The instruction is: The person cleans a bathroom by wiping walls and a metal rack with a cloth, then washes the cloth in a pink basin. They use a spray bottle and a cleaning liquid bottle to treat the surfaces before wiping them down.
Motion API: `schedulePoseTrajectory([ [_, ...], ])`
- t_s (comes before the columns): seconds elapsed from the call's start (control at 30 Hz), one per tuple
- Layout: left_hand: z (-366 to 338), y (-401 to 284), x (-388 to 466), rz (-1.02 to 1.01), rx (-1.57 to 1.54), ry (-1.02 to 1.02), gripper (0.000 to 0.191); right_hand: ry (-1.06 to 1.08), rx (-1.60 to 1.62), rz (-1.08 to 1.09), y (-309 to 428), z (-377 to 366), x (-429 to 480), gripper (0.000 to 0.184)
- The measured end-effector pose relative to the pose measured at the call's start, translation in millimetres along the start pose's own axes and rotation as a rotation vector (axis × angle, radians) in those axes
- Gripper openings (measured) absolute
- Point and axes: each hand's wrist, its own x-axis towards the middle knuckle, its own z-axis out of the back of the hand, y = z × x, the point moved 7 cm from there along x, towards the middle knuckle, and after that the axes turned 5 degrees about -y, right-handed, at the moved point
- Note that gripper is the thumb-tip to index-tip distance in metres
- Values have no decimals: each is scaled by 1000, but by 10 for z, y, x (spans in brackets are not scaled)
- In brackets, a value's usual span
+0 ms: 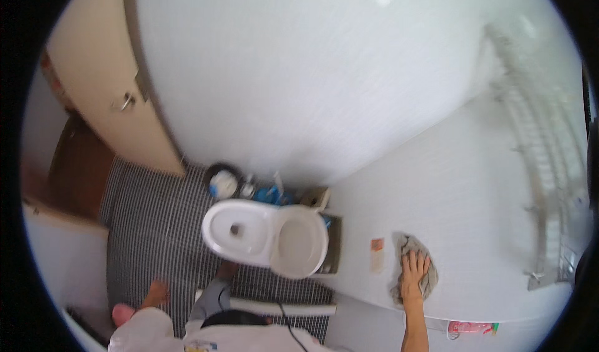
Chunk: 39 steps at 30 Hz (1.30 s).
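Note:
My right hand [414, 270] presses a crumpled grey cloth [429, 284] against the white wall at the lower right, its fingers spread over the fabric. A small orange-and-beige sticker [376, 256] is on the wall just left of the cloth. My left hand is out of view. Before me stands a white toilet [238, 250], its bowl uncovered, with a round white part behind the bowl.
A black bin [208, 176], blue items [266, 194] and a beige container [314, 196] line the wall beside the toilet. A metal rack [538, 211] hangs at right. A beige door [93, 71] stands upper left. A pink bottle [468, 327] is low right.

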Motion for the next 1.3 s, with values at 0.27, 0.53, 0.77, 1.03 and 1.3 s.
schedulePoseTrajectory([
  [0.27,-72,-995,493,-124,-51,-99,17,-181,-309,-190,-261,1641,-732,47],
  [0.53,-25,-1331,189,-224,-61,-42,29,-407,-498,-145,-228,1940,-1304,42],
  [0.77,-27,-1355,157,-339,-112,56,40,-415,-494,-92,-257,1917,-1503,38],
  [1.03,-117,-1760,128,-548,246,-37,37,-521,-389,-260,-291,2346,-1886,41],
  [1.3,-303,-2074,72,-1217,807,-212,30,-1284,-396,-549,-1439,4740,-2062,51],
])
